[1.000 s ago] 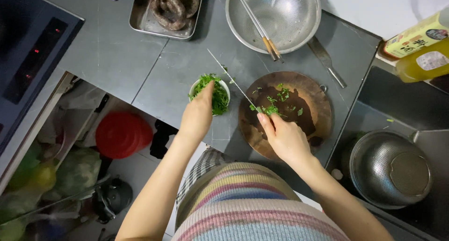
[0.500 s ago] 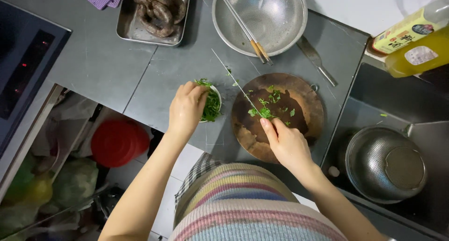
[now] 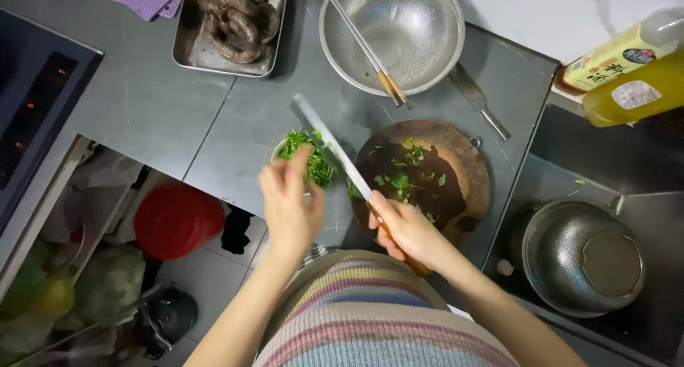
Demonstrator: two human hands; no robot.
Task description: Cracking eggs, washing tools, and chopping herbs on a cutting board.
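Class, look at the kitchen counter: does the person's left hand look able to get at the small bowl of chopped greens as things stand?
Probably yes. The left hand hovers right at the small bowl of chopped greens, fingertips over its rim. The knife in the right hand lies just beside the bowl, not between.

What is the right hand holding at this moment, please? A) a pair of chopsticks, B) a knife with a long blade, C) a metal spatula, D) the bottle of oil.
B: the right hand grips the handle of the knife, whose long blade reaches over the small bowl of chopped greens beside the round cutting board, while the chopsticks lie across the metal strainer.
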